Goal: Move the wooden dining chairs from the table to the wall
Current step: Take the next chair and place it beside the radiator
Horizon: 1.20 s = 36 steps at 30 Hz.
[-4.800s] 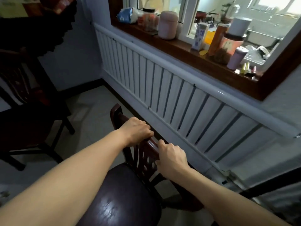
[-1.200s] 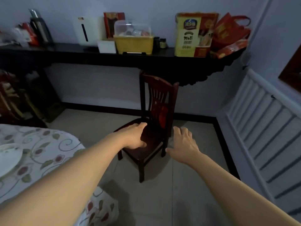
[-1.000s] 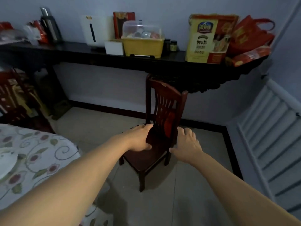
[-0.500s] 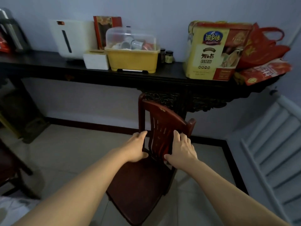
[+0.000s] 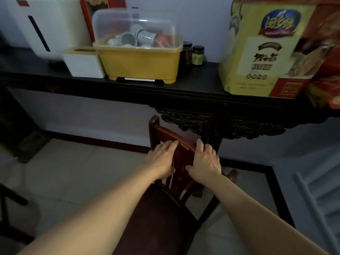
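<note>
A dark red wooden chair stands on the tiled floor right in front of me, its slatted back toward the wall and partly under a dark console table. My left hand lies on the front of the backrest, fingers reaching its top rail. My right hand wraps over the top rail just to the right. Both hands hold the backrest, about a hand's width apart. The chair's legs are hidden below the seat.
On the console table stand a yellow dish box with a clear lid, a white tissue box, a white appliance and a yellow-red gift box. A white radiator lines the right wall. Dark furniture legs show at lower left.
I have come closer to the chair by the console table. Both hands, open and reaching before, have come down onto the backrest's top rail. Earlier they held another chair by the radiator.
</note>
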Each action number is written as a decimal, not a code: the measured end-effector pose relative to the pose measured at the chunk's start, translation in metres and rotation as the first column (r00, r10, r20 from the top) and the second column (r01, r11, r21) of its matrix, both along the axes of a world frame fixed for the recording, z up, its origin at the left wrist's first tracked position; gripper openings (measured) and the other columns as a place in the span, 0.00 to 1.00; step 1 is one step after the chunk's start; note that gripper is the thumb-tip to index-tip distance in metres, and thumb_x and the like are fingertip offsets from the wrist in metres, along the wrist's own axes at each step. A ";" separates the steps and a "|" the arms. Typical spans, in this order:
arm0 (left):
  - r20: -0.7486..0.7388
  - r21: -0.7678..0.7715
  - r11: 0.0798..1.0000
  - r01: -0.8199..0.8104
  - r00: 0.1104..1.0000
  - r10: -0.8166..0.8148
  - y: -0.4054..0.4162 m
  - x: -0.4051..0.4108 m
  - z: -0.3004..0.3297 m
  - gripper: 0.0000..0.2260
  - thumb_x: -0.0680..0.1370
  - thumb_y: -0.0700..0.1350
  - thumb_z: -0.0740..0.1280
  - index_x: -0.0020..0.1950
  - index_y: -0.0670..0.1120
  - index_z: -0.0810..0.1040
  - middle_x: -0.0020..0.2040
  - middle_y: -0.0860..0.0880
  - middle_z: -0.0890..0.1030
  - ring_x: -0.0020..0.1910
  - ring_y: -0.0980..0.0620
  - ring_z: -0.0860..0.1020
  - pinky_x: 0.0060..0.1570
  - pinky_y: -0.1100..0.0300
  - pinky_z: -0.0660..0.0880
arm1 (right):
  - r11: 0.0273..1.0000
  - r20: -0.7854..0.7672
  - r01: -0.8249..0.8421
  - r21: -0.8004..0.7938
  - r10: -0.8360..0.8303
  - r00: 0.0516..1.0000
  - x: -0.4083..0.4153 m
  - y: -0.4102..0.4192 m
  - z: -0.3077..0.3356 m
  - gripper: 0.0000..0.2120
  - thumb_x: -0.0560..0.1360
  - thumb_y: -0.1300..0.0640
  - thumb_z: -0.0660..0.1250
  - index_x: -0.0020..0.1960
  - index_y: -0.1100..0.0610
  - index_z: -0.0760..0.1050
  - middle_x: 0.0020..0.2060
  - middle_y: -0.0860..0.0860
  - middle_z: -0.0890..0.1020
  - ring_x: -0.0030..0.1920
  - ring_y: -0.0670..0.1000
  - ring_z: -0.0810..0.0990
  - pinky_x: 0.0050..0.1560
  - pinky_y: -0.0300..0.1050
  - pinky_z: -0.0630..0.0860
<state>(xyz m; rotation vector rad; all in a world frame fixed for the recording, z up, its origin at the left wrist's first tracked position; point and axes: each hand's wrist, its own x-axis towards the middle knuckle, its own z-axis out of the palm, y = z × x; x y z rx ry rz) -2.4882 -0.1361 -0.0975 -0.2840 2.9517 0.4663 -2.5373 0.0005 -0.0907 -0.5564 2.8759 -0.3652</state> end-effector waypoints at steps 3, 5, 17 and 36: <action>-0.013 -0.101 0.995 0.003 1.000 -0.005 -0.005 -0.048 -0.011 0.41 0.71 0.39 0.68 0.76 0.51 0.47 0.78 0.49 0.50 0.75 0.46 0.50 0.69 0.42 0.57 | 1.000 0.040 -0.020 0.017 0.020 0.999 -0.042 -0.012 -0.019 0.42 0.70 0.49 0.71 0.74 0.58 0.50 0.68 0.61 0.63 0.68 0.60 0.64 0.67 0.53 0.65; 0.002 -0.196 0.980 0.046 0.999 -0.046 -0.008 -0.075 -0.018 0.39 0.70 0.36 0.67 0.76 0.49 0.50 0.78 0.49 0.52 0.76 0.47 0.50 0.70 0.43 0.55 | 0.999 0.061 -0.031 0.018 0.030 0.998 -0.060 -0.018 -0.030 0.35 0.71 0.51 0.71 0.70 0.58 0.57 0.65 0.60 0.66 0.65 0.59 0.68 0.61 0.50 0.70; -0.075 -0.508 0.849 0.143 0.975 -0.209 -0.022 -0.107 -0.032 0.09 0.75 0.37 0.60 0.51 0.45 0.76 0.49 0.47 0.80 0.53 0.45 0.74 0.61 0.50 0.60 | 0.993 -0.115 -0.063 0.101 0.075 0.991 -0.057 -0.027 -0.051 0.18 0.73 0.55 0.70 0.59 0.57 0.69 0.48 0.54 0.81 0.48 0.56 0.83 0.34 0.44 0.68; -0.050 -0.486 0.603 0.633 0.669 -0.742 0.066 0.025 0.030 0.09 0.70 0.33 0.63 0.41 0.47 0.75 0.38 0.51 0.77 0.42 0.48 0.77 0.47 0.58 0.67 | 0.982 -0.019 0.176 0.071 -0.175 0.984 0.132 0.078 0.012 0.17 0.71 0.58 0.69 0.57 0.56 0.68 0.46 0.54 0.80 0.47 0.57 0.80 0.37 0.46 0.70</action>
